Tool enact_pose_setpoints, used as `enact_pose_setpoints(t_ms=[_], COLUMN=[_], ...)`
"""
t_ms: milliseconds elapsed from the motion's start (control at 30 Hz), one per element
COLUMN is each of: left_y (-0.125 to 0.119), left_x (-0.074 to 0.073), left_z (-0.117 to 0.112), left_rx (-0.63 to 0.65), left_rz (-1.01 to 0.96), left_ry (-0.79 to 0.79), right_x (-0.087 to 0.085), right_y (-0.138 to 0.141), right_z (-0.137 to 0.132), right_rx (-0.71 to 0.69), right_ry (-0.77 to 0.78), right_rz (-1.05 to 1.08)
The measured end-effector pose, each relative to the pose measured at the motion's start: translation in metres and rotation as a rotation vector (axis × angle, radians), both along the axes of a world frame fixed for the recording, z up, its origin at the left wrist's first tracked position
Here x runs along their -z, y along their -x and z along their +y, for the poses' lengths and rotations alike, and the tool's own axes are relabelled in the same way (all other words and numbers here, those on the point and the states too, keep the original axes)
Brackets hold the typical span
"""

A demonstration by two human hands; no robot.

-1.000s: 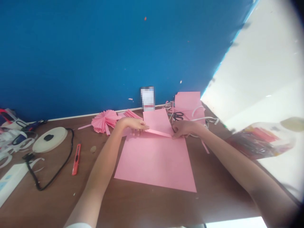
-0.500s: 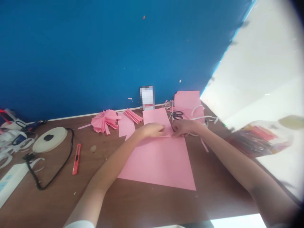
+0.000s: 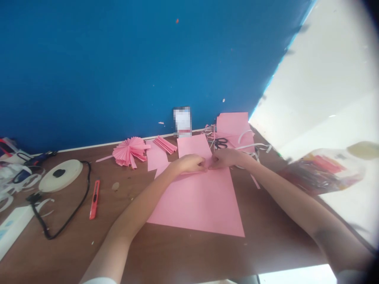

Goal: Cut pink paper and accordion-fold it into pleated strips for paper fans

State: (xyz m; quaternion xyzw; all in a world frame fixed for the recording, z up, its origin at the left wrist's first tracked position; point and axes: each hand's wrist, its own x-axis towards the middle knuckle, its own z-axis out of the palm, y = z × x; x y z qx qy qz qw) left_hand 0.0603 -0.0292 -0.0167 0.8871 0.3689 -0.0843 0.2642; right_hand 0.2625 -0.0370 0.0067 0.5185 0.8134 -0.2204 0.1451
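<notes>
Where hands (image 3: 191,163) (image 3: 226,158) meet, pink paper (image 3: 194,146), seemingly pinched

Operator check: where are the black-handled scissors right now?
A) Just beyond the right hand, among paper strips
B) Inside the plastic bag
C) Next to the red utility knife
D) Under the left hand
A: the black-handled scissors lie among white paper strips just beyond the right hand.

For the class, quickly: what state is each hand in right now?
Left hand: closed, holding folded pink paper.
Right hand: closed, holding the same paper.
</notes>
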Motion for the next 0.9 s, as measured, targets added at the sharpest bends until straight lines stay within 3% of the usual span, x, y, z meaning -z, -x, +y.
enact_pose_setpoints(t_ms=[200, 567, 900], left_y=[0.001, 0.007, 0.013], left_x=[0.002, 0.001, 0.002], left_z=[0.001, 0.010, 0.013], left_rx=[-0.001, -0.017, 0.046], left_rz=[-0.019, -0.096, -0.102], left_ry=[0.017, 0.149, 0.156], right_x=[-0.008, 0.002, -0.002], right_y=[0.006, 0.002, 0.002], right_z=[-0.008, -0.002, -0.006], right_rx=[0.013, 0.012, -0.090], right_ry=[-0.006, 0.010, -0.006], right_rz=[-0.010, 0.015, 0.072])
